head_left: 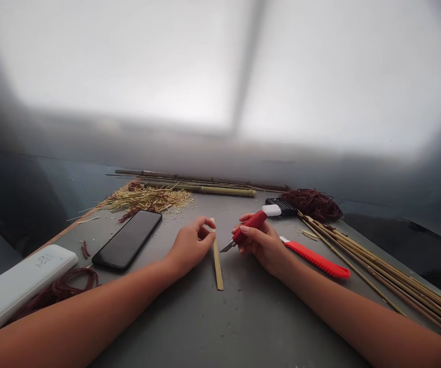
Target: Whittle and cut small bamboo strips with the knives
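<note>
Strip (pixel 217 266), pale and flat, lies at the centre of the grey bench (pixel 251 327), one end pointing toward me. I have the left hand (pixel 191 243) at its far portion: thumb and forefinger are drawn nearly together, pinching the edge. I have the right hand (pixel 264 243) wrapped round a red-handled knife (pixel 251 226); its fingers are closed on the grip, with the blade (pixel 226 248) angled down and left. The blade tip sits just beside the strip; I cannot tell whether the two touch. Beside the right wrist I note a red ribbed cutter (pixel 316 259) and, further right, a bundle of canes (pixel 377 266). Left of the left hand I note a black phone (pixel 128 240), with a heap of shavings (pixel 159 198) behind it.
</note>
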Demonstrator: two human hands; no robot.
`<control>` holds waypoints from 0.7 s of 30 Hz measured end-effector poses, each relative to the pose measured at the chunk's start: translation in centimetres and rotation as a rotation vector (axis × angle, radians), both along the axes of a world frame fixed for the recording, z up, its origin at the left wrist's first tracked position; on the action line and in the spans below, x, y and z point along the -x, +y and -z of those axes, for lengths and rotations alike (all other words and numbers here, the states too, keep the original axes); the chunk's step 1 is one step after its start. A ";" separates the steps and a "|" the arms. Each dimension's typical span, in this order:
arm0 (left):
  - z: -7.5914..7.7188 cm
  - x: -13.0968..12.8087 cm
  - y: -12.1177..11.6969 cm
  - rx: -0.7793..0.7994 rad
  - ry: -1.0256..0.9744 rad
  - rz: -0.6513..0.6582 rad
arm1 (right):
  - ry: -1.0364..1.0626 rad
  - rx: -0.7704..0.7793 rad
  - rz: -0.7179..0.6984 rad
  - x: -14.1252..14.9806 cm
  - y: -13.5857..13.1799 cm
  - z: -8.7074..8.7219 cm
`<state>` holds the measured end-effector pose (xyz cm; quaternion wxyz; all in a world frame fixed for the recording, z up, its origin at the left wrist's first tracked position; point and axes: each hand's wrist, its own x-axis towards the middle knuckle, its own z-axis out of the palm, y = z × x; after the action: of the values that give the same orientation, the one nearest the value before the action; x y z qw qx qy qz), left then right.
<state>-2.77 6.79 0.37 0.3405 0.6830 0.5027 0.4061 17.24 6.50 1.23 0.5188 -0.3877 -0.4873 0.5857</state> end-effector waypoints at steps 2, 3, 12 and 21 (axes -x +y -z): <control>0.0 -0.1 0.0 -0.007 -0.003 0.011 | -0.016 -0.025 -0.007 0.1 -0.2 0.1; 0.1 -0.1 0.0 -0.010 -0.006 0.007 | -0.023 -0.034 -0.006 0.2 -0.3 0.0; 0.1 -0.1 0.1 -0.040 0.075 0.032 | -0.105 -0.145 -0.031 0.8 -1.3 0.0; -0.5 0.3 -0.3 -0.125 0.315 0.206 | -0.277 -0.192 -0.088 0.5 -1.6 -0.1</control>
<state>-3.10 6.52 0.89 0.2540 0.8057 0.4512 0.2877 16.72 4.92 1.32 0.4554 -0.3916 -0.6242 0.4997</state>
